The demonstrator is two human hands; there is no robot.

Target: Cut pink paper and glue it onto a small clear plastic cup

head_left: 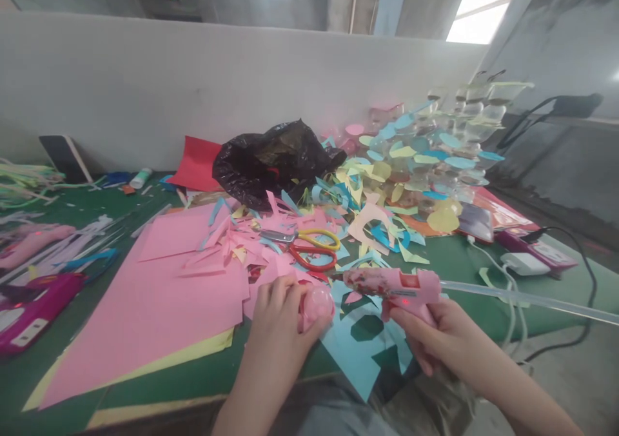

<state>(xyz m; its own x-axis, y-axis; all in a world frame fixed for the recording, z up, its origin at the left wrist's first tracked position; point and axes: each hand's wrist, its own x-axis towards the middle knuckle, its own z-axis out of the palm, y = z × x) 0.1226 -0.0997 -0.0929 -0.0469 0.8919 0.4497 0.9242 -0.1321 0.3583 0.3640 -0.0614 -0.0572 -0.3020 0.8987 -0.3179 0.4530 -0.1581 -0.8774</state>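
Observation:
My left hand [283,317] is closed around a small clear plastic cup [318,307] that looks pink, its round end facing up. In my right hand [438,333] is a pink glue gun [399,287], gripped by its handle, with a long clear glue stick [527,300] running out of its back. The nozzle points left, just above the cup and apart from it. Red and yellow handled scissors [314,249] lie behind my left hand. Cut blue paper [355,352] rests below the glue gun.
Pink paper sheets [178,300] cover the left middle. A black plastic bag [242,165] stands behind paper scraps. Clear cups with coloured paper discs [459,162] are piled at back right. Power strips [41,310] and a white charger [525,264] with cables lie at the sides.

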